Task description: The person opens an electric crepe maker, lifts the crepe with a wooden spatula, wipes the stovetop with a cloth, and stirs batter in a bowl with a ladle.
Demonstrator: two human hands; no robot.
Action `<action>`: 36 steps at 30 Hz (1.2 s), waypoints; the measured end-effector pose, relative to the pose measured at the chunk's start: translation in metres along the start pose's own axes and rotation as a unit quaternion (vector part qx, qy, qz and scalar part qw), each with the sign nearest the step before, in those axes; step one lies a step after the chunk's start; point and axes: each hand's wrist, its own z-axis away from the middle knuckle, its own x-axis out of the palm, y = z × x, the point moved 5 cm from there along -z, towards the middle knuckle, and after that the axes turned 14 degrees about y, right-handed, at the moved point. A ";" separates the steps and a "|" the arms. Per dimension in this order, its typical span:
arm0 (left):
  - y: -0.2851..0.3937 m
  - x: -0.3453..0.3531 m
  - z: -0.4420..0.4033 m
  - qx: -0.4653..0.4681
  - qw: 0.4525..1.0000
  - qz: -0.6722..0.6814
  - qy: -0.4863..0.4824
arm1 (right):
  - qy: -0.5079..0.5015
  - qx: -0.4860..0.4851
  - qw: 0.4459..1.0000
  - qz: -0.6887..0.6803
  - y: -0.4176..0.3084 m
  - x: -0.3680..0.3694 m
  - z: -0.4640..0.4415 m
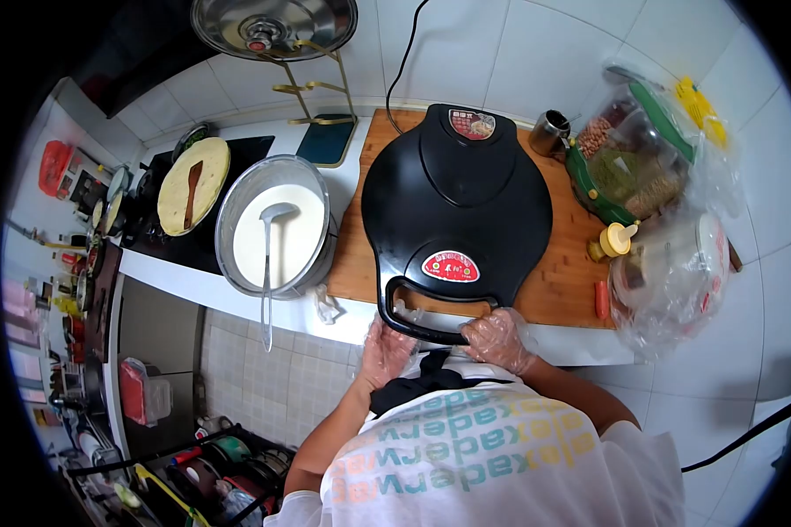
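1. Person is standing at the counter (185, 278), wearing clear plastic gloves on both hands, facing a black griddle (457, 211).
2. Griddle is sitting on a wooden board (571, 272) on the counter, lid down, front handle (426, 334) pointing toward the person.
3. Right hand (498, 339): closing around the right end of the handle, fingers curling over it.
4. Left hand (388, 348): resting at the handle's left corner, palm partly showing, fingers partly hidden by the handle; can't tell from here how far it is closing or whether it is gripping.
5. Left of the griddle, a tub (328, 255) is holding white liquid (303, 237); a ladle (267, 281) is lying in it, its grip sticking out over the near rim.
6. Crumpled plastic (325, 305) is lying between tub and board.
7. Further left, a round flatbread (215, 180) is showing over the black cooktop (250, 149), a wooden spatula (192, 198) lying on top.
8. Behind the tub, a gold rack (347, 88) is standing near the wall; a shiny metal lid (228, 26) is leaning on it.
9. Right side: a metal cup (549, 134) is standing near a clear jar (624, 167) of beans and grains; a yellow-capped bottle (613, 240), a red stick (602, 300) and a bag-covered container (668, 281) are sitting nearer the person.
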 end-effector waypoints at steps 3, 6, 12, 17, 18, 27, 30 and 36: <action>0.000 -0.005 -0.004 -0.004 1.000 0.003 0.018 | 0.012 -0.001 1.000 -0.001 0.001 -0.001 0.000; -0.002 -0.001 -0.001 -0.009 1.000 0.007 -0.004 | -0.003 0.002 1.000 0.004 0.000 0.000 0.002; 0.000 0.003 0.002 0.020 0.998 -0.027 0.043 | 0.003 0.004 1.000 -0.001 0.000 0.002 0.003; -0.001 -0.003 -0.002 0.017 0.997 -0.026 0.066 | -0.045 0.017 0.999 -0.001 0.002 0.010 0.010; -0.001 -0.003 -0.002 0.013 0.999 -0.012 0.051 | -0.038 0.013 0.999 0.006 0.000 0.009 0.009; -0.001 0.007 0.004 0.025 0.997 -0.025 0.068 | -0.043 0.007 0.999 0.017 -0.001 0.006 0.002; -0.001 -0.001 0.000 -0.005 0.997 -0.020 0.074 | -0.005 0.001 1.000 0.006 -0.001 0.002 -0.001; -0.001 0.005 0.003 0.000 0.998 -0.006 0.063 | -0.007 0.000 1.000 0.010 -0.002 0.000 -0.001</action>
